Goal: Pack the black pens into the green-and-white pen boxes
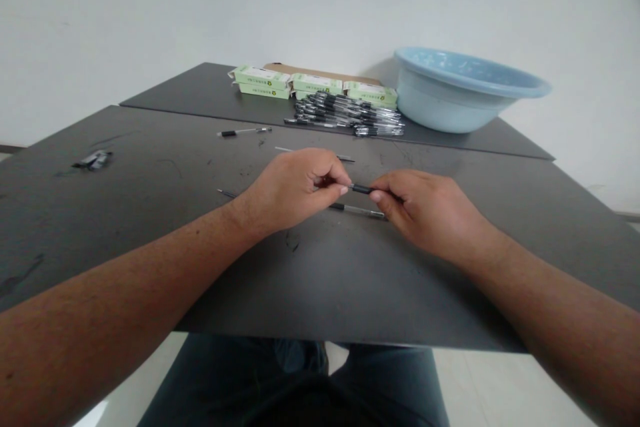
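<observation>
Both of my hands meet over the middle of the dark table [320, 280]. My left hand [295, 188] is closed, its thumb and fingers pinching one end of a black pen [361, 189]. My right hand [427, 210] is closed on the pen's other end. The pen spans the small gap between the two hands, held just above the table. A thin pen part [357, 211] lies on the table right under the hands. A thin refill [227, 194] sticks out to the left behind my left wrist.
A pile of several black pens [350, 113] lies at the back, in front of green boxes [315, 84]. A light blue basin [463, 90] stands back right. A single pen [245, 131] and a small dark item [93, 160] lie on the left.
</observation>
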The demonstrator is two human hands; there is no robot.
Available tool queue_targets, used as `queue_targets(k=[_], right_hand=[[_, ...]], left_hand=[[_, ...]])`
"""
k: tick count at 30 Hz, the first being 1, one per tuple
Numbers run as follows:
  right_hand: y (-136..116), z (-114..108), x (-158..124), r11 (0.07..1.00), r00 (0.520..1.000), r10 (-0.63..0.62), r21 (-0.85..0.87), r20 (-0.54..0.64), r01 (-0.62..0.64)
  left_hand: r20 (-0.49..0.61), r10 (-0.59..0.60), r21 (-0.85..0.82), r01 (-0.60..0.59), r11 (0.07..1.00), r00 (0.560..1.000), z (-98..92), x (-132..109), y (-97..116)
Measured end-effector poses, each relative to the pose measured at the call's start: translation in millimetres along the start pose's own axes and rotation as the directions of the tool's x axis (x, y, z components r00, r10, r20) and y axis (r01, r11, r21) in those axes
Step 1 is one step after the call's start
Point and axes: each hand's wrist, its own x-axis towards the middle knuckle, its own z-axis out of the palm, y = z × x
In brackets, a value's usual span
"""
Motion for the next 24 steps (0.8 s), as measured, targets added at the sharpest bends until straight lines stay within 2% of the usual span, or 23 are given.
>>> queue_targets(k=[13,19,24], right_hand=[[2.0,-1.4,-1.0,1.0,0.999,-0.03,0.005,-0.02,0.03],[2.6,-1.6,-1.8,1.0,0.999,-0.027,0.003,-0.03,0.027],[1.7,-0.2,0.0,1.0,1.0,-0.025,-0.013,0.012,0.025]], left_hand=[[-0.051,-0.047,-0.055,0.044,0.998,0.998,3.0,-3.5,1.9],[0.001,-0.042,0.042,0.042,0.998,0.999,0.9,-2.5,-0.1],[0.044,-0.055,0.106,0.051,0.993,0.997,1.6,0.1,-0.9]])
